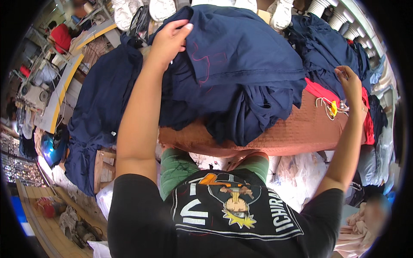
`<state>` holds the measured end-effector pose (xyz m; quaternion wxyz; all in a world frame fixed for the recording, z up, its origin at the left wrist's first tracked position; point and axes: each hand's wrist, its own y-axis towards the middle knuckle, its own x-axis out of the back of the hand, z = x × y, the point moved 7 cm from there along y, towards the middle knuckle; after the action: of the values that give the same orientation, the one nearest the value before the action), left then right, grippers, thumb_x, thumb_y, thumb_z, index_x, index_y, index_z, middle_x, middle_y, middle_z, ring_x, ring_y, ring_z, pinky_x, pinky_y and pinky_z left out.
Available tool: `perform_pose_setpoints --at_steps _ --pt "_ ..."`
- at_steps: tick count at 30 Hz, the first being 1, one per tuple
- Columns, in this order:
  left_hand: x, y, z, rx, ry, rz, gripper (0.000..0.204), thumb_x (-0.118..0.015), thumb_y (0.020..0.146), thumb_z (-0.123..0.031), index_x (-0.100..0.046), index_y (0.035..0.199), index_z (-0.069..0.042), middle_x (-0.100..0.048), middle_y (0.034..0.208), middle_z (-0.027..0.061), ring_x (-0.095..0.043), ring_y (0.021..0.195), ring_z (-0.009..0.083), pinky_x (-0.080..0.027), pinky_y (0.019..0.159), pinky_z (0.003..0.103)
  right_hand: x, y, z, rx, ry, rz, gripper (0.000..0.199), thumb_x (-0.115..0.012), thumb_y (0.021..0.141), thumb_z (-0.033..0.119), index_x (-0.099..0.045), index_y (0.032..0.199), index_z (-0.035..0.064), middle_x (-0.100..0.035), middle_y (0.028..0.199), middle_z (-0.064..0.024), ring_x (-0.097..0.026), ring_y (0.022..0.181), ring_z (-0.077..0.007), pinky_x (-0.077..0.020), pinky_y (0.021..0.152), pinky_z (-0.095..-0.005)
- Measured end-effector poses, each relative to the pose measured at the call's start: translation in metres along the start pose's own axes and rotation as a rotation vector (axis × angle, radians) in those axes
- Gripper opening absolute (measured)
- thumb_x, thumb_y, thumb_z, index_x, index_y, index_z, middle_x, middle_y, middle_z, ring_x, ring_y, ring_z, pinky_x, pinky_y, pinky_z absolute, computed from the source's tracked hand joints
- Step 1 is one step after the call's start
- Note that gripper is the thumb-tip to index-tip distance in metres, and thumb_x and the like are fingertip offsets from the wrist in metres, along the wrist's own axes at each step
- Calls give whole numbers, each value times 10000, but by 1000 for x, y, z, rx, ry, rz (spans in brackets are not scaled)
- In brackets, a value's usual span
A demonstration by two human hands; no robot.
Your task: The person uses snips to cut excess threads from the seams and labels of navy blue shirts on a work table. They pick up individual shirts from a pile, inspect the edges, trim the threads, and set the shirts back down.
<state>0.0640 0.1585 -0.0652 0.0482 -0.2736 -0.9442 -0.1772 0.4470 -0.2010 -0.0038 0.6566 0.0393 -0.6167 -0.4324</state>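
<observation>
My left hand (171,41) is closed on the upper left edge of a navy blue cloth garment piece (254,51), thumb and fingers pinching the fabric. A loose red thread (208,69) curls over that cloth, beside a faint red rectangular outline. Out to the right, my right hand (350,84) is raised with its fingertips drawn together; whatever they pinch, if anything, is too small to make out. It is nearest to a second navy cloth heap (320,49). Below it lies a small yellow object (334,108) with white cord, next to a red cloth (320,91).
The navy pieces rest on a padded surface with a brown cover (309,127). More navy cloth (103,94) hangs down at the left. White thread cones (320,6) line the back right. A person in red (61,36) is at the far left, near yellow-edged tables (69,92).
</observation>
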Motion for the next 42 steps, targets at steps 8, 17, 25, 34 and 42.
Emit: perform_pose_setpoints --at_steps 8,17,25,34,42 --pt "-26 -90 -28 -714 526 -174 271 -731 786 -78 -718 1057 -82 -678 1048 49 -633 957 219 -497 861 313 -46 -45 229 220 586 63 323 -688 884 286 -623 1104 58 -649 861 -71 -603 777 -162 -479 716 -308" --pt "-37 -69 2 -715 459 -254 111 -717 788 -92 -698 891 -55 -678 959 33 -652 851 233 -531 754 323 -118 -38 323 447 567 161 187 -692 823 155 -639 980 68 -653 874 -117 -635 771 -315 -487 679 -386" --pt "-27 -56 18 -384 237 -83 156 -658 902 -159 -678 993 -34 -733 911 74 -703 863 124 -531 748 242 -115 -42 319 468 421 185 160 -697 810 143 -665 955 83 -646 904 -83 -647 828 -296 -495 703 -377" --pt "-24 -61 6 -512 105 -52 140 -667 903 -168 -696 920 -33 -712 868 83 -678 847 136 -516 756 266 -118 -44 328 509 290 157 145 -690 807 133 -670 944 91 -644 904 -81 -650 816 -311 -510 711 -393" --pt "-7 -99 -12 -562 -76 273 198 -806 746 -205 -692 790 -49 -641 952 36 -582 738 131 -479 694 265 -102 -47 322 501 390 76 130 -683 814 119 -671 941 96 -642 884 -75 -653 809 -298 -508 696 -381"
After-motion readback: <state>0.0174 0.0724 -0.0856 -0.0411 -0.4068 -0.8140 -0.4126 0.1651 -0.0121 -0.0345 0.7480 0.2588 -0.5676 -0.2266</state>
